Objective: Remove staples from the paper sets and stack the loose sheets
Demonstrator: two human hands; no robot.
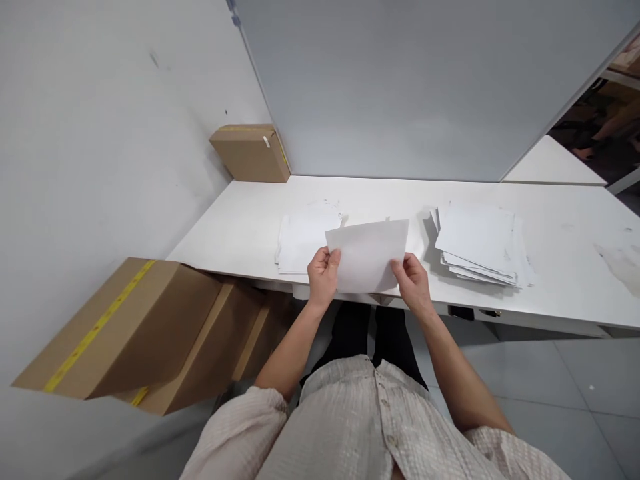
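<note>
A white sheet of paper (370, 257) is held up by its two sides over the front edge of the desk. My left hand (323, 275) pinches its left side, thumb on top. On the opposite side my right hand (413, 281) grips the sheet the same way. Behind and to the left lies a low stack of white paper (303, 237), partly covered by the held sheet. Right of my right hand sits a thicker, uneven pile of white paper (477, 240) with its edges fanned out.
The white desk (245, 220) runs across the view, against a grey panel (400, 87). A cardboard box (253, 153) stands at its back left corner. Larger cardboard boxes with yellow tape (120, 327) stand at the lower left. A clear plastic piece (623, 263) lies far right.
</note>
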